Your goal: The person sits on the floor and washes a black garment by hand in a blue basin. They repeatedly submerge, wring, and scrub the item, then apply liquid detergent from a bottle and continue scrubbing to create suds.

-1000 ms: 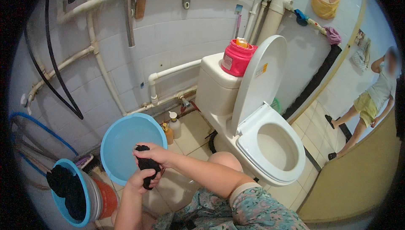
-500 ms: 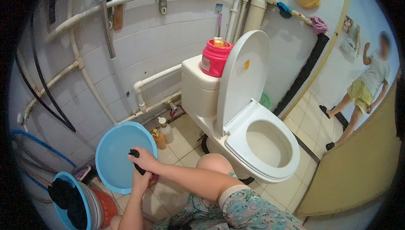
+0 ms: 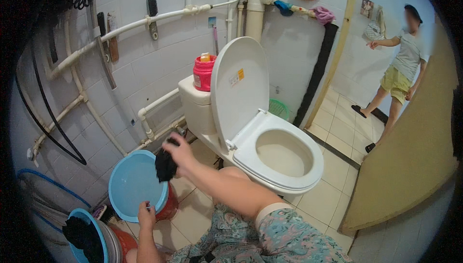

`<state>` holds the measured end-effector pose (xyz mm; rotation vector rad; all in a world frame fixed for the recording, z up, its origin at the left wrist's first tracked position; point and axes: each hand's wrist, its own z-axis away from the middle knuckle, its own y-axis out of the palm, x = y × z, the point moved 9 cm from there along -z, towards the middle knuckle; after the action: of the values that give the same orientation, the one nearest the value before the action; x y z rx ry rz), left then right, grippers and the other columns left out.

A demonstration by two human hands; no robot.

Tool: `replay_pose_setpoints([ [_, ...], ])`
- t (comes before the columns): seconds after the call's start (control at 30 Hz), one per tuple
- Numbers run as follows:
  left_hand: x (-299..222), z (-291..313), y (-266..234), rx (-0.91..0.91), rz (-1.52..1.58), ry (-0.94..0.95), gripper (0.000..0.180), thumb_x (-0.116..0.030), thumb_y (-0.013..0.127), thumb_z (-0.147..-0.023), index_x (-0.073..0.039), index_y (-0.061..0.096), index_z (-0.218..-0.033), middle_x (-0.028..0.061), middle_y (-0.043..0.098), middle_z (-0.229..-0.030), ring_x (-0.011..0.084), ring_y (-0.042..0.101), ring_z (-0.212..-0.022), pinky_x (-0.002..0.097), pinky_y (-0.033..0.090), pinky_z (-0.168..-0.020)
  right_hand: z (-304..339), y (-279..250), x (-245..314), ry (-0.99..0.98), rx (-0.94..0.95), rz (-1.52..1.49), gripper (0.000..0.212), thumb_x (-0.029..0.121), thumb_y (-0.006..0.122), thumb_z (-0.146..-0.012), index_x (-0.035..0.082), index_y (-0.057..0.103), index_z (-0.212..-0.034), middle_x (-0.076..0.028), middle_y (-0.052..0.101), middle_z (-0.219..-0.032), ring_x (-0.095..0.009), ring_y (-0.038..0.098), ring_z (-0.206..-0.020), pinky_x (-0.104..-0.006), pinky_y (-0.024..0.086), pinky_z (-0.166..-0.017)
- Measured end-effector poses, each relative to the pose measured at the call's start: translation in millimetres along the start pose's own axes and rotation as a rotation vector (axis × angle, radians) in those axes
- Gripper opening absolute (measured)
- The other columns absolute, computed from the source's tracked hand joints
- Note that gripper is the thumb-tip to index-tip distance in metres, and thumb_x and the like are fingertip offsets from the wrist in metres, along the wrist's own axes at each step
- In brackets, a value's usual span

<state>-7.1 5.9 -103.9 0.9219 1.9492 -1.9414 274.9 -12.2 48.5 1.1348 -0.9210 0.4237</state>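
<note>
My right hand point(image 3: 181, 153) grips a bunched black cloth point(image 3: 165, 167) and holds it over the right rim of a light blue basin point(image 3: 115, 198). The hand is slightly blurred, and part of the cloth is hidden behind its fingers. By the basin's near edge is my left hand point(image 3: 146, 216), its fingers loosely bent and apart, with no cloth in it. The basin sits on a red bucket point(image 3: 169, 207) and appears to hold cloudy water. At the lower left, more black cloth point(image 3: 79, 234) lies in another blue basin point(image 3: 100, 229) set on stacked buckets.
A white toilet point(image 3: 289, 181) with its lid up stands to the right, a pink jar point(image 3: 203, 74) on its tank. Pipes point(image 3: 128, 31) with hanging brushes line the wall. At the right is a yellowish door point(image 3: 400, 176); another person point(image 3: 400, 65) stands beyond the doorway.
My left hand has let go of the black cloth and sits lower. My right hand has carried the cloth up and right. The view has turned right; the other person now has an arm stretched out.
</note>
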Motion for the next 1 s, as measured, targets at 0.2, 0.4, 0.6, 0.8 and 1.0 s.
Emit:
replay_pose_setpoints([
  [0.2, -14, 6, -30, -0.187, 0.126, 0.075, 0.027, -0.008, 0.057, -0.078, -0.004, 0.053, -0.104, 0.0129, 0.057, -0.096, 0.0252, 0.057, -0.081, 0.0353, 0.046, -0.072, 46, -94, 214, -0.508, -0.247, -0.080, 0.029, 0.010, 0.060, -0.078, 0.007, 0.049, -0.105, -0.009, 0.054, -0.093, -0.018, 0.054, -0.082, -0.0340, 0.048, -0.073],
  [0.4, -15, 0, -43, -0.269, 0.274, 0.084, 0.024, -0.009, 0.057, -0.078, -0.004, 0.055, -0.101, 0.0113, 0.059, -0.088, 0.0226, 0.058, -0.077, 0.0329, 0.046, -0.068, 85, -164, 341, -0.764, -0.358, -0.331, 0.040, 0.007, 0.058, -0.081, 0.006, 0.037, -0.115, -0.009, 0.055, -0.088, -0.021, 0.056, -0.078, -0.0374, 0.050, -0.067],
  [0.6, 30, -23, -31, -0.215, 0.590, -0.016, 0.025, -0.008, 0.056, -0.080, -0.003, 0.055, -0.105, 0.0099, 0.057, -0.098, 0.0202, 0.058, -0.083, 0.0297, 0.047, -0.072, 35, -51, 215, -0.480, -0.012, -0.163, 0.024, 0.007, 0.056, -0.081, 0.004, 0.051, -0.104, -0.007, 0.058, -0.091, -0.019, 0.057, -0.080, -0.0315, 0.048, -0.069],
  [0.8, -56, 1, -32, 0.257, 1.278, -0.227, 0.051, -0.036, 0.048, -0.089, -0.008, 0.033, -0.130, 0.0119, 0.041, -0.126, 0.0235, 0.046, -0.112, 0.0411, 0.043, -0.088, 13, 16, -30, 0.194, 0.187, -0.021, 0.027, 0.029, 0.052, -0.089, 0.008, 0.049, -0.106, -0.005, 0.056, -0.095, -0.019, 0.055, -0.089, -0.0349, 0.045, -0.080],
  [1.0, -69, 3, -41, 0.304, 1.526, -0.197, 0.057, -0.034, 0.049, -0.089, -0.005, 0.028, -0.133, 0.0129, 0.039, -0.129, 0.0216, 0.044, -0.113, 0.0376, 0.039, -0.092, 50, 85, -133, 0.498, 0.400, 0.129, 0.035, 0.038, 0.036, -0.094, 0.012, 0.045, -0.116, -0.005, 0.053, -0.111, -0.019, 0.051, -0.103, -0.0346, 0.041, -0.089],
])
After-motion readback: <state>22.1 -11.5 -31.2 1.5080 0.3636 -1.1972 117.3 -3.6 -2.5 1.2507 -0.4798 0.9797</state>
